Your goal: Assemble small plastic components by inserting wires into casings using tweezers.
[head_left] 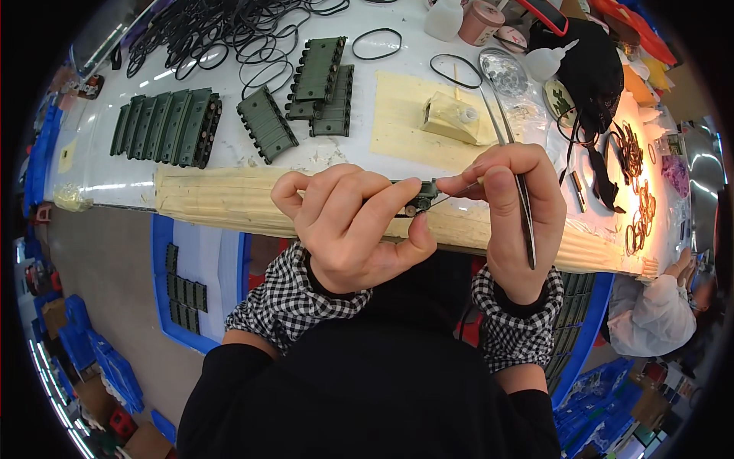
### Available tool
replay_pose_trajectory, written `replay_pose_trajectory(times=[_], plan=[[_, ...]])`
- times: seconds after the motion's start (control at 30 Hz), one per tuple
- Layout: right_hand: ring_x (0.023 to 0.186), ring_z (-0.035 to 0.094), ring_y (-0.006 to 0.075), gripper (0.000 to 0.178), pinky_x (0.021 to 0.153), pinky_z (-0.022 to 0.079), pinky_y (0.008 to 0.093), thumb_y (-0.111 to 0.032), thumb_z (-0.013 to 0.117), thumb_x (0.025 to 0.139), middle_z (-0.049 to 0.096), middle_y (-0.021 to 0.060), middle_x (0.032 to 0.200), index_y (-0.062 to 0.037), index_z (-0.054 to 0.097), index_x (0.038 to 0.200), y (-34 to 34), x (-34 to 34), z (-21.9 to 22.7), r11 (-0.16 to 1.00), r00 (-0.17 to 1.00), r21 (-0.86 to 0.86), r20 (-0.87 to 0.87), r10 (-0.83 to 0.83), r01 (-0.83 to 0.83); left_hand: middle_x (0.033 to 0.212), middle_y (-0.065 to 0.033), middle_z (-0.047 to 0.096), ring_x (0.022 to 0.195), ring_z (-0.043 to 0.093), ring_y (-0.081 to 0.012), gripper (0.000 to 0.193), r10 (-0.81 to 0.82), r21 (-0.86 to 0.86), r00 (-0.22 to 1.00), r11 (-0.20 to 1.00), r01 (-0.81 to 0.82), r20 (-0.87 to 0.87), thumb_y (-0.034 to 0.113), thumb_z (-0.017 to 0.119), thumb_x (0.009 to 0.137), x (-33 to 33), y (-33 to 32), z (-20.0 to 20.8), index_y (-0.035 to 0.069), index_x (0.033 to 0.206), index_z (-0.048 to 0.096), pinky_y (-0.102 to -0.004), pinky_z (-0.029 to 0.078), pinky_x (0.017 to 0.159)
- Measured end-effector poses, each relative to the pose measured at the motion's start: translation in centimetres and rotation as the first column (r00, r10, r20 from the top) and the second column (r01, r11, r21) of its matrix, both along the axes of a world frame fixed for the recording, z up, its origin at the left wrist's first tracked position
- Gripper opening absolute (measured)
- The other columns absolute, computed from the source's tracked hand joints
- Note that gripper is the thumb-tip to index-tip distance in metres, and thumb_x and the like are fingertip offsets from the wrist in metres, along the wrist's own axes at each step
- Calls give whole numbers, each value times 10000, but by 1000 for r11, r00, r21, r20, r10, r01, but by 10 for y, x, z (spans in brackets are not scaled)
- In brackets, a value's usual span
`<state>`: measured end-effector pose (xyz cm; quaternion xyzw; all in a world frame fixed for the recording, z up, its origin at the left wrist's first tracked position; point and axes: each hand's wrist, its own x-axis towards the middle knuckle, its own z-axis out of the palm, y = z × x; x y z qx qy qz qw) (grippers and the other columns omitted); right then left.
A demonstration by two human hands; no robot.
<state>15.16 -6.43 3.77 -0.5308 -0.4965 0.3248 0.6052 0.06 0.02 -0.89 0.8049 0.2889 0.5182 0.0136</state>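
Observation:
Close above the padded table edge, my left hand is closed on a small dark green toy vehicle chassis with little wheels. Most of that chassis is hidden by the fingers. My right hand is closed around a pair of metal tweezers, whose tips point up and away over the table. Its thumb and forefinger reach to the chassis's right end, where a thin dark strand runs under the wheels. Whether this strand is a rubber band, I cannot tell. Other green chassis stand in a row at the left, and more lie stacked near the middle.
Black rubber bands are heaped at the back left. A cream tank-shaped block sits on yellowish paper. Bottles, a cap-like black mesh and cords crowd the right. Blue trays flank my lap; a co-worker's sleeve is at right.

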Motion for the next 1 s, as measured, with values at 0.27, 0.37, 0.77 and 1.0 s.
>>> replay_pose_trajectory(times=[0.27, 0.37, 0.77, 1.0], plan=[[790, 668, 151, 147, 716, 533, 250, -131, 509, 991, 595, 62, 834, 14, 524, 969, 1, 0, 0, 1000, 997, 7, -77, -25, 25, 736, 36, 569, 719, 550, -168, 270, -10, 1, 1000, 1000, 10, 4, 230, 695, 589, 0, 0, 0, 149, 846, 702, -327, 314, 769], [785, 665, 133, 128, 709, 525, 230, -104, 526, 981, 605, 58, 820, 24, 531, 974, 1, -1, -1, 999, 995, 25, -92, -24, 27, 731, 39, 566, 717, 550, -167, 272, -10, -1, 1000, 1000, 10, 0, 232, 694, 587, 0, -1, 0, 151, 847, 703, -328, 311, 769], [754, 663, 158, 146, 712, 534, 262, -132, 487, 999, 591, 63, 817, 8, 518, 975, 5, 3, -2, 990, 991, 52, -30, -132, 134, 734, 33, 565, 721, 550, -172, 284, -21, -15, 1000, 1000, 21, 8, 210, 693, 569, 1, 0, -2, 142, 844, 698, -330, 308, 772], [666, 587, 161, 61, 602, 450, 293, -49, 630, 889, 609, 68, 751, 3, 604, 870, 41, 49, -23, 834, 678, 420, 497, -542, 359, 734, 10, 583, 726, 538, -185, 254, -150, -254, 975, 949, 189, 167, 178, 694, 577, -2, 10, 0, 119, 824, 686, -336, 322, 794]])
